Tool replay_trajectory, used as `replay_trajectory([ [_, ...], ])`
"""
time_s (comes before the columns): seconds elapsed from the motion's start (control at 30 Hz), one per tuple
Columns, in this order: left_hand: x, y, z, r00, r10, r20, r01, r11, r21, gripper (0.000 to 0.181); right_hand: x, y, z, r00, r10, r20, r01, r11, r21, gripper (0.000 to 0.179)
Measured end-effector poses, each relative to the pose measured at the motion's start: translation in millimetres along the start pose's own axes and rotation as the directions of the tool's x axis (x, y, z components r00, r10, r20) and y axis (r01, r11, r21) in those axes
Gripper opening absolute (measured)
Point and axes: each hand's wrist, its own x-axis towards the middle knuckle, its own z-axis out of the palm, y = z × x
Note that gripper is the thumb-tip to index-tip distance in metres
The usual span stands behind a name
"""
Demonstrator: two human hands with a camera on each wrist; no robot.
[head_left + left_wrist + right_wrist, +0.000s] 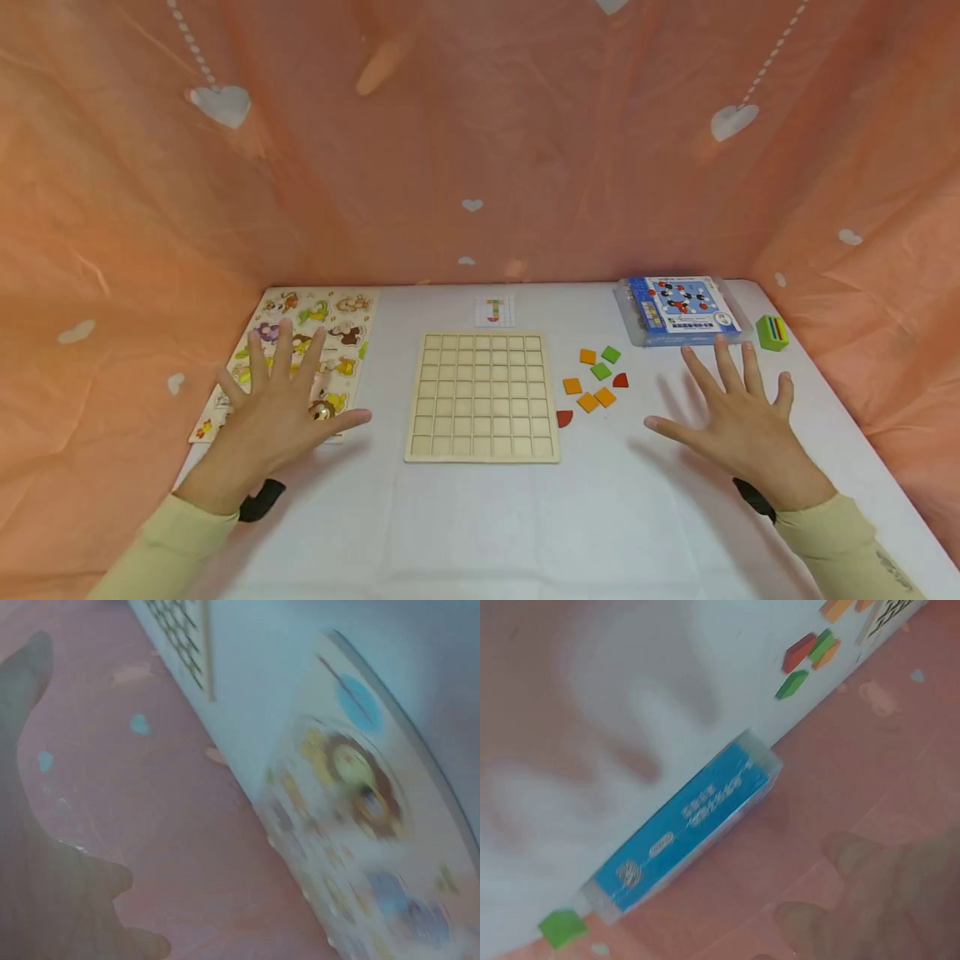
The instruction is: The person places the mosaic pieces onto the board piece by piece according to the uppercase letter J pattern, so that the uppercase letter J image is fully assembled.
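Note:
My left hand is spread with straight fingers above an animal picture puzzle board at the left, holding nothing. My right hand, also spread and holding nothing, hovers over the right part of the table. Between the hands lies a wooden grid board with bare square cells. Just right of it are loose flat pieces: orange squares, green squares and two red rounded pieces. A small pattern card with a coloured shape lies behind the board.
At the back right sits a clear plastic case with a blue molecule-model label. Beside it stands a green block with coloured stripes. Orange curtains with white hearts enclose the white-covered table at the back and sides.

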Motion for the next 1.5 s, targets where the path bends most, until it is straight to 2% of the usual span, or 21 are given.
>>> replay_trajectory([
  [0.27, 23.4, 31.5, 15.7, 0.999, 0.047, -0.001, -0.047, 0.997, -0.063, 0.132, 23.0, -24.4, 16.1, 0.996, -0.083, 0.017, 0.082, 0.994, 0.073, 0.114],
  [0.5, 44.6, 60.3, 44.0, 0.994, 0.104, 0.014, -0.102, 0.989, -0.111, 0.123, 36.9, -42.5, 38.6, 0.985, -0.17, -0.042, 0.174, 0.974, 0.143, 0.092],
  [0.7, 55.9, 77.6, 58.4, 0.995, 0.099, 0.02, -0.094, 0.98, -0.174, 0.114, 42.0, -52.8, 48.5, 0.98, -0.189, -0.067, 0.198, 0.966, 0.169, 0.07],
  [0.77, 58.7, 81.4, 59.8, 0.996, 0.082, 0.045, -0.071, 0.974, -0.217, 0.11, 43.4, -54.3, 49.1, 0.979, -0.191, -0.067, 0.2, 0.965, 0.171, 0.061],
  [0.9, 64.0, 85.3, 59.7, 0.991, 0.03, 0.132, 0.01, 0.957, -0.289, 0.097, 45.9, -55.7, 48.7, 0.978, -0.194, -0.071, 0.204, 0.965, 0.166, 0.047],
  [0.97, 66.9, 85.2, 59.9, 0.986, 0.014, 0.164, 0.038, 0.952, -0.305, 0.082, 46.7, -55.7, 48.8, 0.978, -0.193, -0.074, 0.203, 0.965, 0.165, 0.042],
  [1.1, 71.3, 80.4, 61.7, 0.986, 0.005, 0.169, 0.047, 0.951, -0.306, 0.045, 48.5, -57.3, 49.2, 0.979, -0.191, -0.071, 0.201, 0.964, 0.174, 0.035],
  [1.2, 72.9, 76.3, 63.4, 0.986, 0.01, 0.164, 0.043, 0.949, -0.313, 0.034, 50.0, -57.8, 48.4, 0.978, -0.198, -0.064, 0.206, 0.964, 0.17, 0.032],
  [1.3, 73.3, 74.3, 64.3, 0.983, 0.008, 0.183, 0.054, 0.943, -0.328, 0.039, 51.2, -57.3, 46.7, 0.978, -0.201, -0.055, 0.208, 0.966, 0.157, 0.032],
  [1.43, 72.4, 72.4, 64.2, 0.972, -0.023, 0.234, 0.107, 0.93, -0.351, 0.061, 53.0, -56.5, 45.4, 0.977, -0.209, -0.043, 0.213, 0.966, 0.147, 0.031],
  [1.5, 71.9, 71.2, 63.8, 0.964, -0.04, 0.263, 0.137, 0.922, -0.362, 0.063, 54.0, -56.9, 45.2, 0.976, -0.216, -0.04, 0.22, 0.965, 0.145, 0.029],
])
